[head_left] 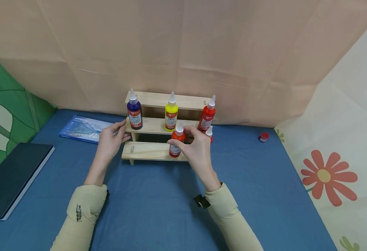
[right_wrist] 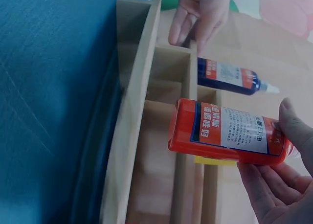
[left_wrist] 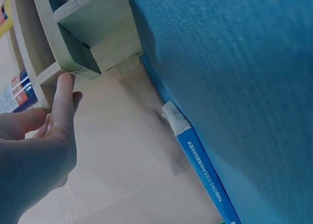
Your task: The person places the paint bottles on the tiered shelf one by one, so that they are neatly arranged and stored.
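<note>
My right hand pinches an orange-red paint bottle near its neck, between thumb and fingers. In the head view it is over the lowest step of a three-tier wooden shelf; the right wrist view shows its base apart from the boards. With my left hand I grip the left end of the middle step. On that step stand a dark blue paint bottle, a yellow one and a red one. Another red bottle is mostly hidden behind my right hand.
A blue picture box lies left of the shelf, with a dark notebook nearer the left edge. On the right side of the blue tablecloth sits a small red-lidded jar. A beige cloth hangs behind the shelf.
</note>
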Tool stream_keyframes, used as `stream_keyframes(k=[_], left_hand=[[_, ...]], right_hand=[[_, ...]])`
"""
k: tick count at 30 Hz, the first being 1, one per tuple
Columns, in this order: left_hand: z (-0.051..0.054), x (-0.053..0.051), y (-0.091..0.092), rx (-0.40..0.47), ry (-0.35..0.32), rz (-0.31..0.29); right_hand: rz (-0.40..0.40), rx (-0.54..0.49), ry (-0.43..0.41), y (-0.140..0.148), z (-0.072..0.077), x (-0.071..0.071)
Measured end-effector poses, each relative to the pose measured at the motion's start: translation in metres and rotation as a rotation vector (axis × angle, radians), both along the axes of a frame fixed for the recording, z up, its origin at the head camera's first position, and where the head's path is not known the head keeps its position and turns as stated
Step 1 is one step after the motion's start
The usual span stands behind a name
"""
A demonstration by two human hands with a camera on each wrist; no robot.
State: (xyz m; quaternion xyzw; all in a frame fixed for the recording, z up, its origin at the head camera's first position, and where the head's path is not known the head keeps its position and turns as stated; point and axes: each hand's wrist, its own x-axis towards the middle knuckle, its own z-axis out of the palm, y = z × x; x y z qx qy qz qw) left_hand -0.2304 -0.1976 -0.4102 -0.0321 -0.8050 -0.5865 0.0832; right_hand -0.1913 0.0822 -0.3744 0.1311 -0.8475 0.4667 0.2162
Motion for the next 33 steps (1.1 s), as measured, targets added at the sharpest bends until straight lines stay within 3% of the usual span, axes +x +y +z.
stream_keyframes(k=[12, 33], left_hand=[[-0.001, 0.001, 0.000, -0.006, 0.001, 0.004], [0.002, 0.001, 0.000, -0.002, -0.002, -0.003]], right_hand=[[0.021, 0.025, 0.013, -0.013, -0.013, -0.012], [0.020, 0.052, -0.007, -0.026, -0.022, -0.018]])
